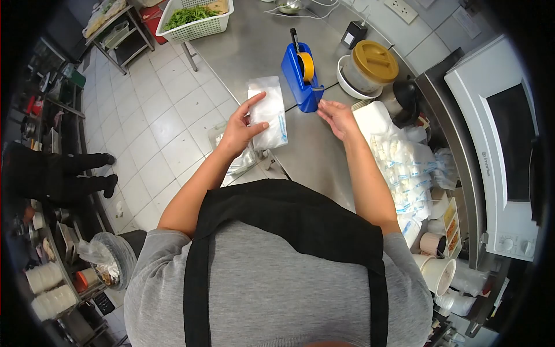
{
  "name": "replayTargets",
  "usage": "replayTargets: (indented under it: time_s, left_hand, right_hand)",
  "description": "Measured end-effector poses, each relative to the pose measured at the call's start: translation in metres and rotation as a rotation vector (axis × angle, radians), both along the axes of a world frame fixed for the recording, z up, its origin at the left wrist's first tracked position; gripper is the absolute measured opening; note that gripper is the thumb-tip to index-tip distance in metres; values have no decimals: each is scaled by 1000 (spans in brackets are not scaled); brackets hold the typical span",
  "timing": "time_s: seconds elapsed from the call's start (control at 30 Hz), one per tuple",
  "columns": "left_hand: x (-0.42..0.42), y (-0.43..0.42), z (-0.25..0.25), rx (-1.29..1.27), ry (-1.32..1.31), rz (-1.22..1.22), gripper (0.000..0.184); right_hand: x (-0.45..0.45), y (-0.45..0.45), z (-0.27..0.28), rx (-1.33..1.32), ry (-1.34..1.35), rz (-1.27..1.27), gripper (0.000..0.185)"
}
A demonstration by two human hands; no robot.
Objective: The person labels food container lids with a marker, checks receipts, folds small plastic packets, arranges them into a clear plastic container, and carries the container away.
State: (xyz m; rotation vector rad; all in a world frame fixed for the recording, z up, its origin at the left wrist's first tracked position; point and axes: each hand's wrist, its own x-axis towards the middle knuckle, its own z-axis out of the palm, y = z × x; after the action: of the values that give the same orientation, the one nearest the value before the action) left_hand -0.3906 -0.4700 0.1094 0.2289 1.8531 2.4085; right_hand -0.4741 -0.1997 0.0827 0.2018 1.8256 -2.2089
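My left hand [237, 132] grips a small clear plastic bag [272, 110] with white contents, thumb on top, above the near left edge of the steel table. Blue print shows along the bag's right side. At the front end of a blue tape dispenser [296, 81], my right hand [341, 118] has its thumb and fingers pinched together. Whatever lies in that pinch is too small to make out. The dispenser carries a roll of yellow tape [307, 67], and a black marker [294, 39] stands in its back end.
Many white bags with blue print [402, 168] are piled right of my right arm. Behind are a tub with a golden lid [374, 61] and a white basket [199, 29] of greens. A microwave [497, 144] stands far right. Another person [58, 170] is at the left.
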Motion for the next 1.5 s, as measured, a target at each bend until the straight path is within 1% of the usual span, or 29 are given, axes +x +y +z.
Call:
replayTargets:
  time_s: [0.07,0.17,0.27,0.37,0.47,0.5,0.57,0.67,0.73,0.77,0.97,1.07,1.17,1.27,1.37,1.47,1.5]
  left_hand:
    - [0,1,0,-2,-10,8,68]
    - [0,1,0,1,10,5,68]
    - [-2,3,2,-4,3,-1,70]
    - [-3,6,6,-6,0,-18,69]
    - [-6,6,8,-47,66,14,67]
    - [-6,5,8,-43,71,13,66]
    - [-9,6,9,-32,80,4,66]
    - [-7,11,14,-8,66,-3,66]
    - [-5,15,16,-10,73,-6,65]
    - [-4,17,17,-11,78,-5,65]
    - [0,21,25,0,68,-41,65]
    - [4,23,31,45,70,-96,65]
    - [7,24,33,60,55,-124,63]
    - [11,24,33,90,67,-142,63]
    - [13,26,34,77,82,-138,63]
    - [13,28,35,46,80,-85,65]
    - [13,29,35,37,77,-61,66]
  right_hand:
    - [0,-2,-24,98,11,-40,18]
    - [-19,1,-66,142,134,-69,16]
    - [-22,4,-61,378,222,-108,15]
    - [-10,17,-68,695,423,-111,18]
    - [-1,29,-57,539,290,94,19]
    - [7,26,-44,575,372,166,19]
    - [25,16,8,648,533,306,18]
    - [55,-11,79,615,559,456,19]
    - [69,-27,105,742,710,492,20]
    - [73,-32,111,806,788,510,21]
    - [73,-45,109,1010,974,404,29]
    - [58,-49,90,1193,981,378,34]
    - [53,-50,92,1135,656,452,39]
    - [43,-46,84,1017,566,448,47]
    - [35,-33,81,979,305,464,52]
    - [41,-17,76,904,386,204,43]
    - [47,-18,77,853,457,75,39]
